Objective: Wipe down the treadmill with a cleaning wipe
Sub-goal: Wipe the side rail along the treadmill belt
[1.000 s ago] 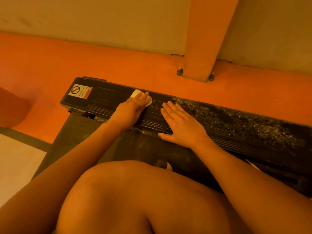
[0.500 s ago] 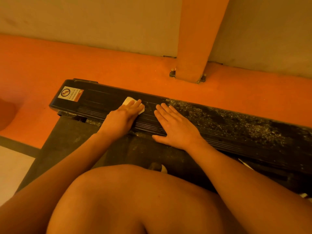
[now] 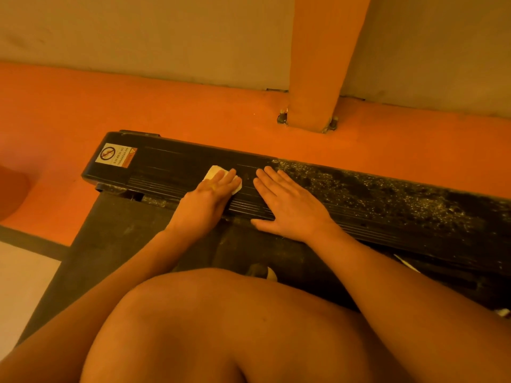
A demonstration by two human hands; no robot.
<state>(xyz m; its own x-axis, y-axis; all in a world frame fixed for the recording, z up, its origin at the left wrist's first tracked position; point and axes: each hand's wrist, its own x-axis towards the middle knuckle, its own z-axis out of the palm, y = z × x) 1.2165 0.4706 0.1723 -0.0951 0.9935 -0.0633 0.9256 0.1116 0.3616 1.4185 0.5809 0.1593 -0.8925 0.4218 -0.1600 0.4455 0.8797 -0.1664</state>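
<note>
The treadmill's black ribbed side rail (image 3: 166,167) runs from centre left to the right edge. Its left part looks wiped, while its right part (image 3: 387,197) is speckled with pale dust. My left hand (image 3: 210,194) lies flat on a small white cleaning wipe (image 3: 213,172) and presses it onto the rail; straight fingers cover most of the wipe. My right hand (image 3: 287,205) rests flat on the rail just to the right, fingers straight and spread, thumb over the rail's near edge. Below the rail lies the dark treadmill belt (image 3: 116,239).
A warning sticker (image 3: 114,157) sits at the rail's left end. An orange post (image 3: 318,78) is bolted to the orange floor (image 3: 138,106) behind the rail, by a grey wall. My bare knee (image 3: 221,327) fills the foreground. Pale floor (image 3: 22,286) shows at lower left.
My left hand has slid the wipe a little to the left along the rail. The right hand has stayed planted. The view has shifted slightly.
</note>
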